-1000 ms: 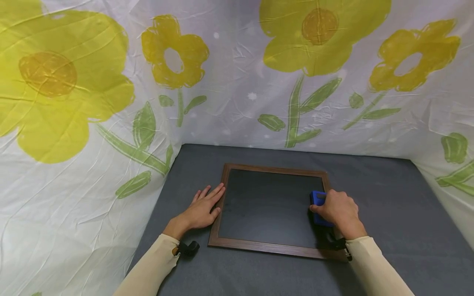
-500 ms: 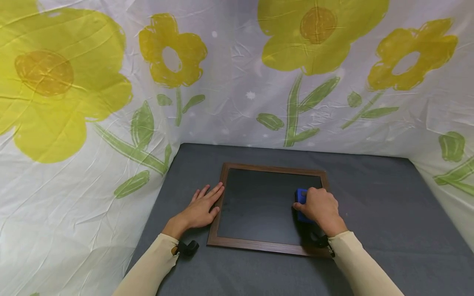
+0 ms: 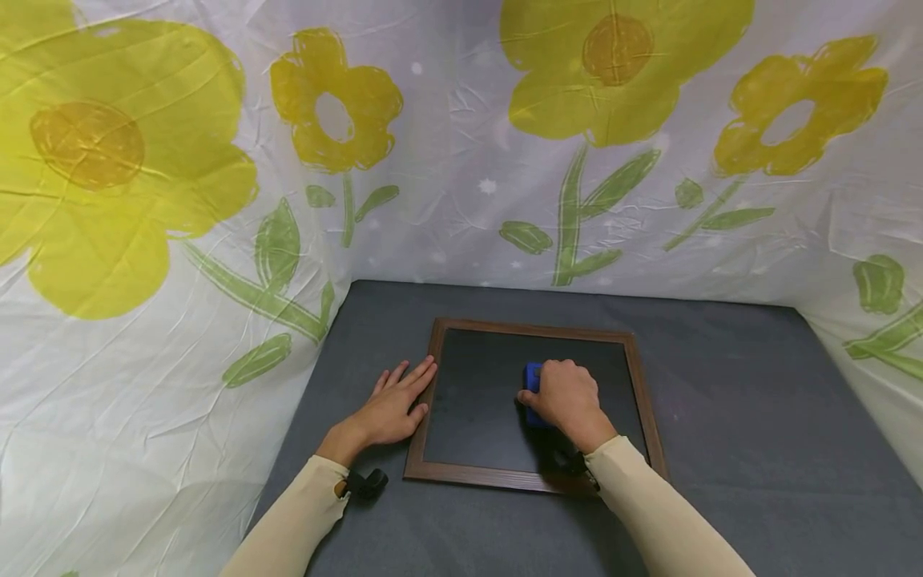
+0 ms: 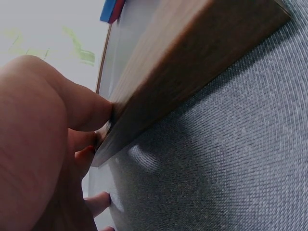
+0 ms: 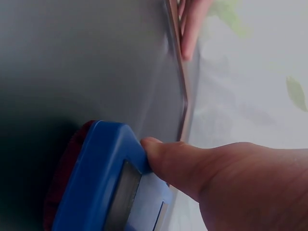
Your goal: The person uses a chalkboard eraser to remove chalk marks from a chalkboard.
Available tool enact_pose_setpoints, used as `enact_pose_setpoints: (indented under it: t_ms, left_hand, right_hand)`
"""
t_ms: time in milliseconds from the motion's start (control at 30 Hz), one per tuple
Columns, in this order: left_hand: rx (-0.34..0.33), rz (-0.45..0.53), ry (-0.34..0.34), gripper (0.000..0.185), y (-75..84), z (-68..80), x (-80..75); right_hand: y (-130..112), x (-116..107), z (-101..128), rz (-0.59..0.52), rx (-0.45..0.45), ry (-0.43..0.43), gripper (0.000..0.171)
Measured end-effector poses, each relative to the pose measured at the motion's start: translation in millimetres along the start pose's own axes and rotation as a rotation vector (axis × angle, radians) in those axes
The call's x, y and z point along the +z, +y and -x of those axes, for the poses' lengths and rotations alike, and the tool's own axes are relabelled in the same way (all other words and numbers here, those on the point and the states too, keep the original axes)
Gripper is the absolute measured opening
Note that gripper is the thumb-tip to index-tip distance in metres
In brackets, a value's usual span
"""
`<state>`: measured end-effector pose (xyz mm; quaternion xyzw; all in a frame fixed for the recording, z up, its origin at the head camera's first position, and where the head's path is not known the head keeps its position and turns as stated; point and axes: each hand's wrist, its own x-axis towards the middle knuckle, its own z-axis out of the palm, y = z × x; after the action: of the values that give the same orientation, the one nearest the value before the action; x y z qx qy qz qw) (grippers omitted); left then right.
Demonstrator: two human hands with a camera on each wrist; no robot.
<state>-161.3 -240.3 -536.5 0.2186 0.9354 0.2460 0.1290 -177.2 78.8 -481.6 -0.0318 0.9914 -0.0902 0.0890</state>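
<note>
A dark chalkboard with a brown wooden frame lies flat on the grey-covered table. My right hand grips a blue board eraser against the middle of the board. Up close in the right wrist view, the eraser's dark red felt faces the board and my thumb presses its blue back. On the other side, my left hand rests with fingers spread along the left frame edge. The left wrist view has its thumb touching the frame's side.
Dark grey cloth covers the table around the board. Behind and at both sides hangs a white curtain printed with yellow flowers. A black wrist device sits on the left cuff.
My right hand has slid the eraser leftward from the board's right edge to its middle. My left hand has stayed in place at the frame.
</note>
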Motion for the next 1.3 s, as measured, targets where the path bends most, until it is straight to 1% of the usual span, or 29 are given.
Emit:
enact_pose_setpoints:
  t_ms: [167,400,600,800,900,933,1033,1067,1133,1167,1200,1267,1300]
  left_hand:
    - [-0.004,-0.004,-0.001,0.073,0.0,-1.0,-0.1]
    - [-0.008,-0.01,0.001,0.073,-1.3,-2.4,1.4]
    - [-0.008,-0.028,0.001,0.073,-2.5,-3.9,2.6]
    - [0.0,-0.03,0.005,0.072,-4.3,-4.1,2.8]
    - [0.017,0.005,0.023,0.072,-6.6,-3.8,4.0]
    - [0.033,0.024,0.035,0.071,-9.5,-3.9,5.9]
    - [0.059,0.059,0.056,0.071,-11.0,-2.9,6.6]
    - [0.071,0.067,0.062,0.071,-14.6,-3.5,9.0]
    - [0.081,0.077,0.065,0.07,-14.3,-2.4,8.4]
    - [0.075,0.074,0.061,0.07,-12.1,-1.8,6.7]
    - [0.084,0.08,0.065,0.07,-14.7,-2.2,8.6]
    - [0.083,0.078,0.063,0.07,-14.0,-1.8,8.2]
    - [0.072,0.074,0.059,0.07,-10.3,-0.9,5.5]
  right_hand:
    - [-25.4,5.3,-5.2,0.017,-0.032,-0.004,0.063]
    - [-61.3,10.2,-10.2,0.044,-0.066,-0.031,0.064]
    - [-84.5,13.6,-12.6,0.018,-0.098,-0.025,0.064]
    - [-101.0,18.2,-13.9,0.009,-0.116,-0.011,0.063]
    - [-107.9,19.8,-14.4,0.007,-0.119,-0.015,0.064]
    - [-109.9,20.4,-14.6,0.007,-0.122,-0.016,0.064]
    - [-115.3,21.6,-15.0,0.005,-0.127,-0.016,0.063]
    - [-116.9,21.9,-15.1,0.005,-0.128,-0.017,0.064]
    - [-119.7,22.5,-15.0,0.006,-0.131,-0.018,0.064]
    - [-121.0,22.8,-15.0,0.008,-0.136,-0.016,0.065]
    - [-122.0,23.1,-14.9,0.01,-0.14,-0.014,0.065]
    - [-123.8,23.6,-14.7,0.015,-0.15,-0.009,0.066]
    - [-124.3,23.9,-14.8,0.019,-0.154,-0.005,0.066]
